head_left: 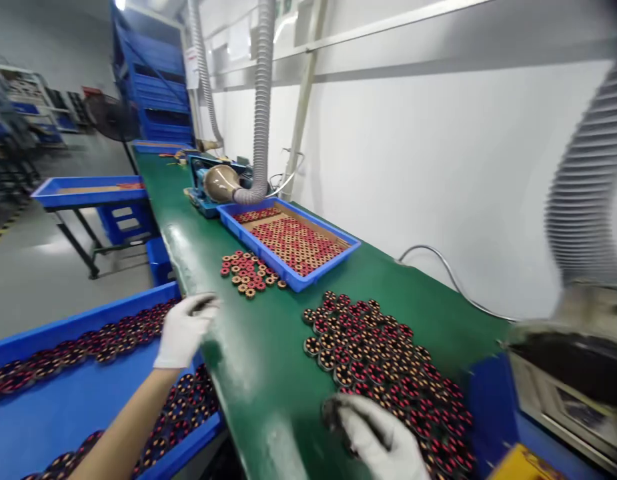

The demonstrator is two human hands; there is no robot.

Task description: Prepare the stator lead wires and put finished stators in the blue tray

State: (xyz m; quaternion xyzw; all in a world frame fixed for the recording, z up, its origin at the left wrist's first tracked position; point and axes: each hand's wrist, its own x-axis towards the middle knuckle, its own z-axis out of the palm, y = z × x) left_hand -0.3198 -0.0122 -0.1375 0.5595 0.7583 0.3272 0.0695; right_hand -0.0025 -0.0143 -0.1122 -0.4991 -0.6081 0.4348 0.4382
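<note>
My left hand (184,331), in a white glove, hovers by the green bench's near edge. Its fingers curl toward the thumb; whether anything is between them I cannot make out. Below it is a large blue tray (119,387) with rows of dark round parts with red or tan toothed centres. My right hand (381,437), also gloved, is low over the bench, its fingers closed on a dark round part (332,415), blurred by motion. Right beside that hand spreads a heap of similar dark round parts (373,347), several touching one another.
On the green bench (253,353), small red and tan toothed rings (248,272) lie loose beside a blue tray (288,270) of such rings. Behind stands a blue machine (203,200) under a grey hose (262,100). Another machine (568,393) occupies the right.
</note>
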